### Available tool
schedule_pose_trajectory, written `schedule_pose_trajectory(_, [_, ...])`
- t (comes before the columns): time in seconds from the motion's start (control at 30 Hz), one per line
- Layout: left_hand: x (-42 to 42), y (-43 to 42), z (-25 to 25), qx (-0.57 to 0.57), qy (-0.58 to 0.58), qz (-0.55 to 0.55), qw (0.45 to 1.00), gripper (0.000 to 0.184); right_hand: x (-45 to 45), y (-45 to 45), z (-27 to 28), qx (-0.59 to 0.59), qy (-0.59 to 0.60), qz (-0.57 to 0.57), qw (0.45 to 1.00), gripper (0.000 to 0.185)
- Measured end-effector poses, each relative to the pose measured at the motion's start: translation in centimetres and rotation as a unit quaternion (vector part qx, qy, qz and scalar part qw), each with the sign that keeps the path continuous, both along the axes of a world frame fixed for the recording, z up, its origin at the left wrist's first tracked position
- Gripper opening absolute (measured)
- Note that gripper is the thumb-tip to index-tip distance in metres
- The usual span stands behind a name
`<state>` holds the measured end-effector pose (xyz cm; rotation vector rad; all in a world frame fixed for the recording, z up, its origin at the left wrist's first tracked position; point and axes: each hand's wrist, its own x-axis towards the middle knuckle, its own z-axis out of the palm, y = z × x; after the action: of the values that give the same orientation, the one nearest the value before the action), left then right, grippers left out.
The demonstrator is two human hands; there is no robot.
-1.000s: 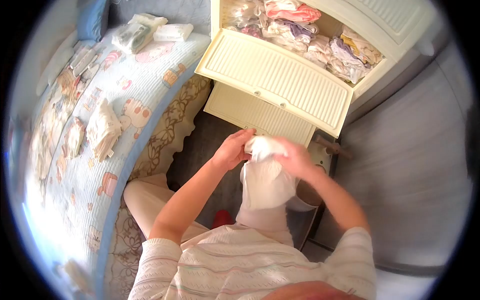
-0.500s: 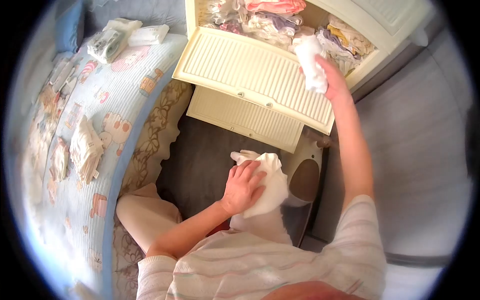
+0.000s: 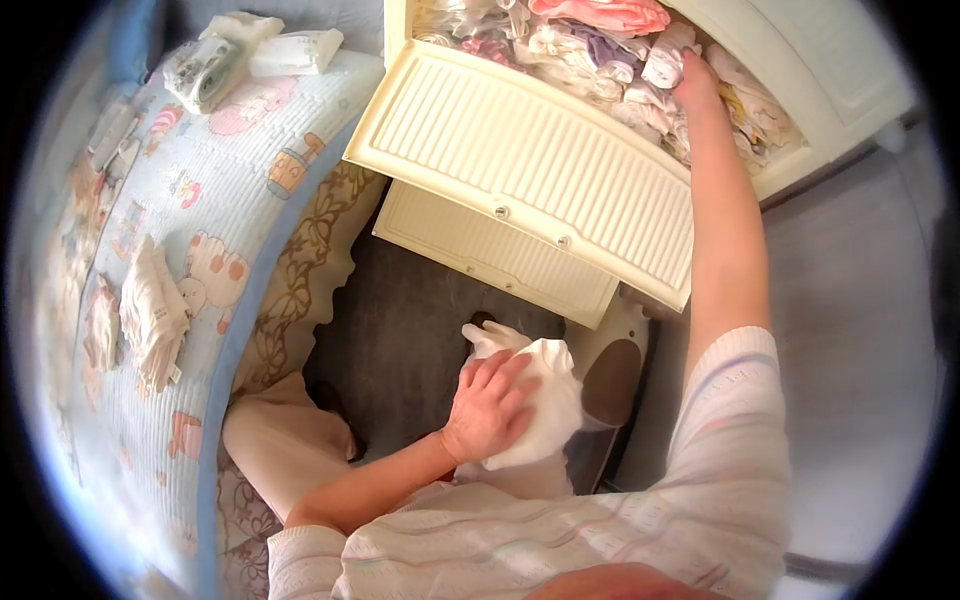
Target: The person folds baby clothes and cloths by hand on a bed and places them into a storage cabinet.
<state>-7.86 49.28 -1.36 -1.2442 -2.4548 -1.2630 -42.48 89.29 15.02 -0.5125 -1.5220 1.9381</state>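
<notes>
My right hand [image 3: 696, 80] reaches into the open cream drawer [image 3: 540, 130], its fingers around one end of a rolled white cloth [image 3: 667, 56]. The roll rests among folded clothes, and the fingertips are partly hidden. Below, my left hand [image 3: 490, 405] lies with fingers spread on a white cloth [image 3: 548, 400] draped over my knee. In the drawer, beside the roll, are a coral-pink garment [image 3: 605, 14] and a purple-grey one [image 3: 612, 55].
A lower drawer [image 3: 490, 255] also juts out. On the left, a bed [image 3: 215, 205] with a cartoon-print quilt holds folded white garments [image 3: 155, 315] and plastic-wrapped packs [image 3: 208, 72]. A grey surface [image 3: 830, 290] stands to the right.
My right hand has moved up and forward into the drawer, carrying the white roll from above the drawer front to the clothes. My left hand stays on the cloth.
</notes>
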Motion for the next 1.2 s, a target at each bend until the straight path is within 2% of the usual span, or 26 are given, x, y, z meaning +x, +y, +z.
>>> schedule_pose_trajectory(0.03, [-0.2, 0.0, 0.0, 0.001, -0.002, -0.001, 1.000, 0.045, -0.6, 0.7, -0.6, -0.035, -0.005, 0.001, 0.999, 0.028])
schedule_pose_trajectory(0.07, [-0.2, 0.0, -0.1, 0.003, -0.005, -0.001, 1.000, 0.045, -0.9, 1.5, -1.2, 0.021, -0.076, -0.024, 0.997, 0.029])
schedule_pose_trajectory(0.17, [-0.5, 0.0, -0.3, 0.008, -0.012, -0.004, 1.000, 0.046, -2.2, 3.0, -3.4, 0.063, -0.079, -0.022, 0.995, 0.030])
schedule_pose_trajectory(0.2, [-0.5, 0.0, -0.3, 0.009, -0.015, -0.006, 1.000, 0.046, -1.8, 2.8, -2.9, 0.195, -0.164, -0.043, 0.966, 0.031])
schedule_pose_trajectory(0.23, [-0.6, 0.0, -0.2, 0.011, -0.018, -0.008, 1.000, 0.046, -1.0, 1.9, -1.5, 0.333, -0.257, -0.048, 0.906, 0.032])
schedule_pose_trajectory(0.27, [-0.7, 0.0, -0.1, 0.013, -0.020, -0.010, 1.000, 0.046, 0.4, -0.1, 0.4, 0.461, -0.342, -0.051, 0.817, 0.033])
schedule_pose_trajectory(0.3, [-0.7, 0.0, -0.2, 0.014, -0.021, -0.012, 1.000, 0.046, 1.6, -1.9, 1.2, 0.574, -0.415, -0.052, 0.704, 0.034])
schedule_pose_trajectory(0.4, [-0.6, 0.0, -0.2, 0.017, -0.019, -0.012, 1.000, 0.046, 3.9, -5.2, 0.6, 0.662, -0.296, -0.142, 0.674, 0.041])
schedule_pose_trajectory(0.5, [-0.3, -0.1, -0.1, 0.019, -0.014, -0.014, 1.000, 0.046, 5.2, -7.1, -0.7, 0.695, -0.365, -0.085, 0.613, 0.043])
schedule_pose_trajectory(0.53, [-0.3, -0.1, 0.0, 0.014, -0.013, -0.016, 1.000, 0.046, 5.1, -6.3, -1.5, 0.689, -0.348, -0.086, 0.630, 0.042])
schedule_pose_trajectory(0.63, [-0.7, -0.8, 0.3, 0.000, -0.018, -0.007, 1.000, 0.044, 7.3, -6.0, -0.9, 0.723, -0.166, -0.068, 0.668, 0.041])
schedule_pose_trajectory(0.73, [-1.3, -1.3, -0.6, -0.010, -0.069, 0.031, 0.997, 0.045, 15.5, -10.4, -1.7, 0.597, -0.091, 0.123, 0.787, 0.040])
schedule_pose_trajectory(0.83, [-1.3, -2.5, -1.5, 0.011, -0.163, 0.086, 0.983, 0.046, 25.6, -16.3, -4.5, 0.418, -0.166, 0.321, 0.834, 0.039])
schedule_pose_trajectory(0.9, [-1.5, -3.1, -0.6, -0.001, -0.283, 0.103, 0.954, 0.052, 30.9, -17.6, -8.0, 0.369, -0.207, 0.377, 0.824, 0.037])
schedule_pose_trajectory(0.97, [-0.5, -3.5, -0.4, -0.002, -0.314, 0.123, 0.942, 0.058, 35.9, -18.0, -10.9, 0.316, -0.259, 0.367, 0.836, 0.050])
schedule_pose_trajectory(1.0, [-0.1, -3.6, -1.6, 0.016, -0.306, 0.124, 0.944, 0.063, 37.8, -18.1, -12.2, 0.245, -0.295, 0.357, 0.852, 0.053])
schedule_pose_trajectory(1.03, [0.4, -3.9, -2.3, 0.021, -0.379, 0.126, 0.917, 0.064, 39.4, -18.4, -13.3, 0.171, -0.328, 0.345, 0.863, 0.057])
schedule_pose_trajectory(1.1, [1.0, -4.3, -2.7, 0.035, -0.511, 0.133, 0.848, 0.066, 41.4, -19.1, -13.9, 0.001, -0.342, 0.402, 0.849, 0.060])
schedule_pose_trajectory(1.13, [1.4, -4.4, -2.2, 0.094, -0.588, 0.125, 0.794, 0.066, 41.9, -19.6, -14.5, 0.002, -0.341, 0.387, 0.857, 0.062])
schedule_pose_trajectory(1.2, [2.0, -4.5, -2.0, 0.173, -0.646, 0.120, 0.734, 0.062, 41.1, -19.7, -15.8, -0.015, -0.306, 0.378, 0.874, 0.062])
